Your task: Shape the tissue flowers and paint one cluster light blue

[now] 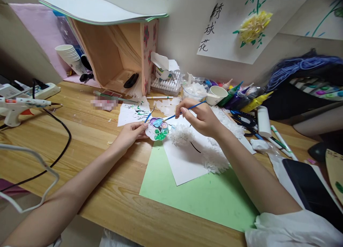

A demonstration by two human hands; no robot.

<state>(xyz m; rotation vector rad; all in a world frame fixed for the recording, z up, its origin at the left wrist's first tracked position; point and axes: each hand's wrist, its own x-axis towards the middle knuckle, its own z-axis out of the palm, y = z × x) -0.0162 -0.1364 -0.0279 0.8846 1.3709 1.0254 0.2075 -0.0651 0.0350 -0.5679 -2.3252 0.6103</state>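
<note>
Left hand: fingers pinching palette by its left edge; spare brush at the fingertips — gripped or just resting, can't tell.
Right hand: fingers closed on blue brush, tip down at palette's upper right; paint contact unclear.
Palette: above desk, by the upper left corner of white paper.
White paper: on green sheet, white tufts on it; right forearm hides part.
Behind: scraps, cup, paint bottles — crowded.
Right side: scissors, phone.
Left side: glue gun, black cable looping over desk.
</note>
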